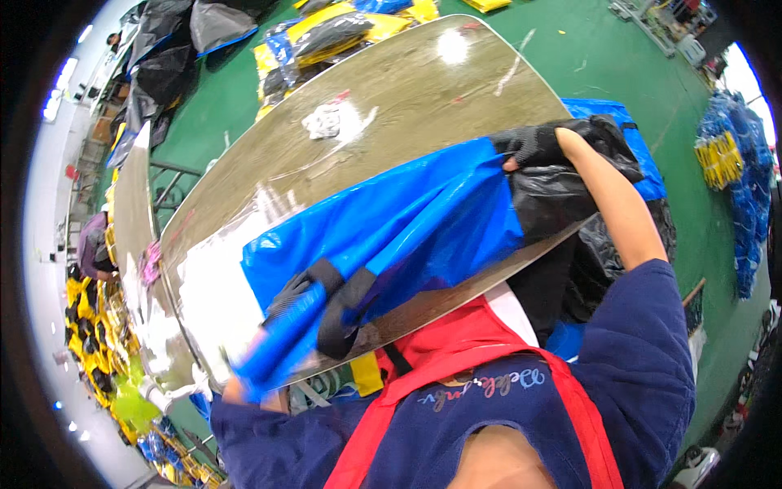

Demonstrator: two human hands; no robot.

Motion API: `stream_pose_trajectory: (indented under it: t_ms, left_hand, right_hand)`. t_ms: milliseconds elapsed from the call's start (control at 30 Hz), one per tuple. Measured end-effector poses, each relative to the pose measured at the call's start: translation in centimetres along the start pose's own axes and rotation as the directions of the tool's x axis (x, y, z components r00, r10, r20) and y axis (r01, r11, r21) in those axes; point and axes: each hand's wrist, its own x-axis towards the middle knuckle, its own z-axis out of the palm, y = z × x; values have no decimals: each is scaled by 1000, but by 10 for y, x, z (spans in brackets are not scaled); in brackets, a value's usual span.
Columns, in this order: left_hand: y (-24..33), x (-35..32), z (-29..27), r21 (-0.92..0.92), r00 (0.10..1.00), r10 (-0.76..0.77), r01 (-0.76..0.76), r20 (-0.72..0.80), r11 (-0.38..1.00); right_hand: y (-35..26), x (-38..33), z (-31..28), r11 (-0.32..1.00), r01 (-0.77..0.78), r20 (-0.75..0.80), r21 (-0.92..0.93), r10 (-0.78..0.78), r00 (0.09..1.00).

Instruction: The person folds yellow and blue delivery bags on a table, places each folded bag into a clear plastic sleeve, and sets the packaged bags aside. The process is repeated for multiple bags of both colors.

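A blue and black tarpaulin bag (pixel 432 220) lies folded and creased across the near side of the table, its shiny black end to the right. Dark strap pieces (pixel 346 314) hang off its left part. My right hand (pixel 529 148), in a dark glove with a bare fingertip showing, is closed on the black end. At the left, my gloved left hand (pixel 289 300) grips a blue fold by a strap; that fold is smeared by motion and covers part of the wrist and fingers.
The wood-patterned table (pixel 407 90) has a rounded outline and a crumpled white scrap (pixel 323 121) on top. Yellow, blue and black bundles (pixel 334 41) lie on the green floor beyond. Blue bundles (pixel 737 187) hang at right. Another person (pixel 96 244) is at far left.
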Motion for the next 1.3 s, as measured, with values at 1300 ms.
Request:
stream_pose_trajectory:
  t_ms: [1300]
  left_hand:
    - [270,292,-3,119,755,121,-57,-644,991]
  right_hand:
    - [15,-105,41,698,-539,-821,-472,-126,556]
